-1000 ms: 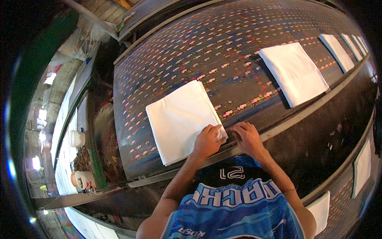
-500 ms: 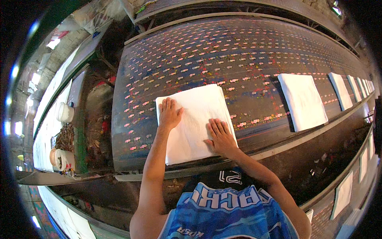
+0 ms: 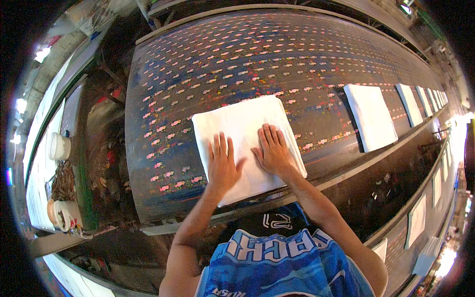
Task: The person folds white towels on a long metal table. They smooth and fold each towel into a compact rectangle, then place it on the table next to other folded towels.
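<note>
A stack of folded white cloth point(image 3: 242, 119) lies at the front edge of a long dark table point(image 3: 168, 119) dotted with small pink prints. Both my palms press flat on its top. My left hand point(image 3: 223, 163) rests on the left half, fingers spread and pointing away from me. Over on the right half lies my right hand point(image 3: 274, 151), its fingers stretched out and the thumb apart. Several layers show along the stack's right edge. Neither hand grips anything.
More folded white cloth stacks point(image 3: 371, 116) stand in a row along the front edge to the right. At left, a white bucket point(image 3: 59, 147) and another white container point(image 3: 64, 215) sit beside a second table. Behind me on the right, another table carries white cloths point(image 3: 416, 222).
My left hand has slid from the cloth's far left corner toward me and the middle. My right hand has moved slightly farther up the cloth. The view has shifted a little.
</note>
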`<action>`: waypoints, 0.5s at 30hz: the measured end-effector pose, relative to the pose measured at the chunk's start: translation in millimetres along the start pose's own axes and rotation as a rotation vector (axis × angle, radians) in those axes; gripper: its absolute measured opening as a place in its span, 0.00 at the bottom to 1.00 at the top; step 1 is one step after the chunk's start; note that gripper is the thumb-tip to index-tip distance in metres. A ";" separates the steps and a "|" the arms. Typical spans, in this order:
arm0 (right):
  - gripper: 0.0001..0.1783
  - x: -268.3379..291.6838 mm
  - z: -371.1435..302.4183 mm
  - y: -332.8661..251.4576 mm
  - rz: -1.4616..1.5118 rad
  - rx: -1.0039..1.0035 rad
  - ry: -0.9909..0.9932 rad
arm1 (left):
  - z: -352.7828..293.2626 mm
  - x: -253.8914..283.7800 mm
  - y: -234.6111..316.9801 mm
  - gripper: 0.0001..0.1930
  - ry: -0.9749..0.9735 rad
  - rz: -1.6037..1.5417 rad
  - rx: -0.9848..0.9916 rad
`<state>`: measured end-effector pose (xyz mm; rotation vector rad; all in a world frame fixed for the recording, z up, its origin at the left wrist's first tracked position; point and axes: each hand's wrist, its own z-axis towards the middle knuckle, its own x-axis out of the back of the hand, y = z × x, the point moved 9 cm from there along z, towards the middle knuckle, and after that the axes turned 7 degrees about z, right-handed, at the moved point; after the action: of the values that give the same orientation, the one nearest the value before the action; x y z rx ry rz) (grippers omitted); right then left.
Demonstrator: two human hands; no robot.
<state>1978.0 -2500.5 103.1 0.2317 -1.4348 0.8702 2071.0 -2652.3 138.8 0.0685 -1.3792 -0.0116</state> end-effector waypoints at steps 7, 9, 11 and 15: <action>0.17 14.9 62.6 5.9 0.180 -0.078 -0.025 | -47.6 -17.7 -0.2 0.46 -0.016 -0.140 -0.030; 0.06 26.6 95.9 13.4 0.226 -0.040 0.213 | -46.5 -18.1 -0.1 0.45 -0.012 -0.164 -0.045; 0.06 19.0 129.5 28.1 0.290 -0.052 0.259 | -45.3 -16.6 -1.9 0.45 0.001 -0.183 -0.047; 0.08 2.2 160.8 43.4 0.293 -0.107 0.265 | -46.5 -20.6 -5.3 0.45 -0.017 -0.196 -0.033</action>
<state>1827.6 -2570.4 117.7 -0.1745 -1.2781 1.0161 2112.8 -2654.7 109.5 0.1763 -1.3843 -0.1987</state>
